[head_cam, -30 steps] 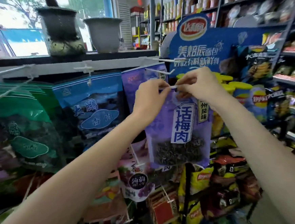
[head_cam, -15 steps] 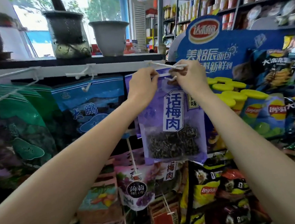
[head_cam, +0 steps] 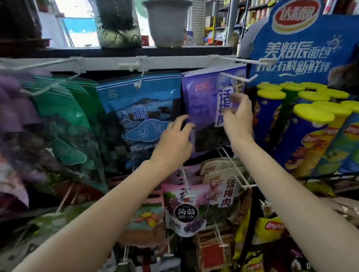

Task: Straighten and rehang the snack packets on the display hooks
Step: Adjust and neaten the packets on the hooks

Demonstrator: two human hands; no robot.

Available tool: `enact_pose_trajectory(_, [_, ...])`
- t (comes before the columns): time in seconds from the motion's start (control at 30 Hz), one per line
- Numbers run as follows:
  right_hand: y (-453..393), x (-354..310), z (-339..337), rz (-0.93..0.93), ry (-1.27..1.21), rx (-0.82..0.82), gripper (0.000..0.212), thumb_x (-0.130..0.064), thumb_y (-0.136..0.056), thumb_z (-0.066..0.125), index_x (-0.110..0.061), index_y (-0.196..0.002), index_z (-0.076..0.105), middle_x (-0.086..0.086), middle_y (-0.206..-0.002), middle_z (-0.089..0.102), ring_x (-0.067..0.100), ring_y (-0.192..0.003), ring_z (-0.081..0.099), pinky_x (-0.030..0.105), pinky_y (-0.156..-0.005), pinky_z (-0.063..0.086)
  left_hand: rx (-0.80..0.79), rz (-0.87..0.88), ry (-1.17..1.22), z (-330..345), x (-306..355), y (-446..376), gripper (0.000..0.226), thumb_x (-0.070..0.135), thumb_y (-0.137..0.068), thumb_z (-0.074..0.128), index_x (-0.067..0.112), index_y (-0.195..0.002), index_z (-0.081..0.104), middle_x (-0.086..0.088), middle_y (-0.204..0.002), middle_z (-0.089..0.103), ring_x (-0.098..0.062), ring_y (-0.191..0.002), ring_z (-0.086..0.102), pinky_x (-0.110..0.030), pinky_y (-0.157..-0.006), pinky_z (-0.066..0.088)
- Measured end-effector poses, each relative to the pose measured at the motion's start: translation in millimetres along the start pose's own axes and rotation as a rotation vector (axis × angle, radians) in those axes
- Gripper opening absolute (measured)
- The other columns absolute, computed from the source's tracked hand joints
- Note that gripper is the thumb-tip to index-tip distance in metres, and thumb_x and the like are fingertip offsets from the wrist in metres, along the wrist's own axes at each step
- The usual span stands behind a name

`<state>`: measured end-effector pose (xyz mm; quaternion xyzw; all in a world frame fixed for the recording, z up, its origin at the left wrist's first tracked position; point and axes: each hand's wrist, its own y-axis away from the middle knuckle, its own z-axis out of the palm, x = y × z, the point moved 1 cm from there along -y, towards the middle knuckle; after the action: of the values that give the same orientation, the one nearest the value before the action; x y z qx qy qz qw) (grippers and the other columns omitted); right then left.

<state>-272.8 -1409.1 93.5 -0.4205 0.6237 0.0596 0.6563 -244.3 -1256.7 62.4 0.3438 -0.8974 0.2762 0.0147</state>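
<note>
Shop rack; purple packet hangs; both hands loose before it.

We see a purple packet with a white label, a blue packet beside it, green packets further left, white hooks, and yellow-lidded, seemingly blue tubes.

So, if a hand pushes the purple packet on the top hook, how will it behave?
The purple packet hangs from a white hook, so it would probably swing. It looks like thin glossy film, likely floppy and somewhat slippery. It seems light for its size.
</note>
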Motion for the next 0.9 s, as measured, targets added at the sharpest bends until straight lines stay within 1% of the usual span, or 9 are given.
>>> enact_pose_trajectory(0.07, [32.1, 0.2, 12.6, -0.001, 0.008, -0.079, 0.032, 0.011, -0.082, 0.041, -0.012, -0.099, 0.053, 0.004, -0.103, 0.056, 0.019, -0.096, 0.057, 0.036, -0.093, 0.047, 0.060, 0.051, 0.039, -7.3, -5.5, 30.8, 0.043, 0.012, -0.077, 0.036, -0.001, -0.111, 0.058, -0.022, -0.126, 0.050, -0.042, -0.108, 0.052, -0.049, -0.089, 0.047])
enact_pose_trajectory(0.17, [86.3, -18.1, 35.9, -0.082, 0.002, -0.362, 0.039, 0.015, -0.079, 0.038, -0.019, -0.078, 0.056, -0.002, -0.077, 0.061, 0.015, -0.073, 0.060, 0.034, -0.077, 0.052, 0.132, 0.082, 0.078, -21.3, -22.3, 82.0, 0.037, 0.013, -0.081, 0.035, 0.002, -0.106, 0.059, -0.015, -0.117, 0.053, -0.030, -0.105, 0.052, -0.039, -0.086, 0.046])
enact_pose_trajectory(0.37, [185.6, -47.9, 92.6, -0.191, 0.239, -0.889, 0.032, 0.006, -0.088, 0.043, -0.019, -0.083, 0.062, -0.010, -0.076, 0.061, 0.018, -0.075, 0.063, 0.027, -0.070, 0.049, 0.172, 0.027, 0.062, -52.6, -97.9, 197.6, 0.025, 0.011, -0.085, 0.039, 0.004, -0.090, 0.062, -0.009, -0.093, 0.058, -0.016, -0.085, 0.048, -0.023, -0.073, 0.036])
enact_pose_trajectory(0.43, [212.9, -43.3, 117.8, -0.111, 0.296, -1.008, 0.028, 0.002, -0.092, 0.043, -0.014, -0.097, 0.065, -0.005, -0.092, 0.064, 0.020, -0.081, 0.065, 0.031, -0.072, 0.049, 0.154, -0.026, 0.056, -65.0, -129.5, 234.6, 0.027, 0.013, -0.086, 0.037, 0.005, -0.088, 0.063, -0.008, -0.091, 0.059, -0.015, -0.084, 0.048, -0.023, -0.073, 0.038])
enact_pose_trajectory(0.5, [235.7, -33.1, 145.1, -0.116, 0.380, -1.099, 0.034, 0.001, -0.092, 0.043, -0.012, -0.120, 0.057, 0.002, -0.132, 0.052, 0.019, -0.117, 0.054, 0.024, -0.088, 0.044, 0.138, -0.106, 0.056, -76.2, -160.1, 263.3, 0.026, 0.013, -0.086, 0.038, 0.006, -0.089, 0.063, -0.007, -0.094, 0.058, -0.013, -0.081, 0.049, -0.020, -0.072, 0.037])
enact_pose_trajectory(0.57, [252.6, -24.0, 170.0, -0.173, 0.455, -1.157, 0.042, 0.003, -0.091, 0.043, -0.010, -0.130, 0.049, 0.000, -0.152, 0.024, 0.017, -0.137, 0.032, 0.014, -0.087, 0.033, 0.082, -0.178, 0.049, -84.0, -184.3, 282.3, 0.019, 0.005, -0.086, 0.047, 0.004, -0.094, 0.063, -0.008, -0.104, 0.056, -0.015, -0.077, 0.053, -0.021, -0.070, 0.040])
enact_pose_trajectory(0.63, [263.5, -18.1, 190.4, -0.178, 0.539, -1.133, 0.043, 0.004, -0.090, 0.043, -0.008, -0.131, 0.049, 0.000, -0.157, 0.012, 0.018, -0.139, 0.028, 0.013, -0.090, 0.030, 0.001, -0.245, 0.041, -88.5, -201.8, 294.2, 0.021, 0.000, -0.085, 0.054, 0.004, -0.104, 0.063, -0.009, -0.122, 0.051, -0.014, -0.068, 0.051, -0.028, -0.064, 0.045])
enact_pose_trajectory(0.73, [268.0, -13.3, 210.4, -0.115, 0.663, -1.101, 0.046, 0.006, -0.088, 0.044, -0.005, -0.133, 0.046, 0.005, -0.155, 0.016, 0.024, -0.139, 0.027, 0.020, -0.104, 0.026, -0.065, -0.244, 0.049, -93.9, -215.9, 301.5, 0.024, 0.003, -0.087, 0.053, 0.006, -0.110, 0.060, -0.006, -0.136, 0.042, -0.014, -0.058, 0.050, -0.035, -0.057, 0.048])
enact_pose_trajectory(0.9, [271.7, -18.0, 223.8, -0.072, 0.781, -1.082, 0.043, 0.003, -0.089, 0.045, 0.002, -0.133, 0.042, 0.015, -0.135, 0.038, 0.030, -0.127, 0.039, 0.026, -0.103, 0.028, -0.073, -0.171, 0.090, -96.6, -217.3, 294.8, 0.024, 0.004, -0.090, 0.049, 0.004, -0.111, 0.058, -0.007, -0.137, 0.042, -0.020, -0.055, 0.051, -0.039, -0.056, 0.048])
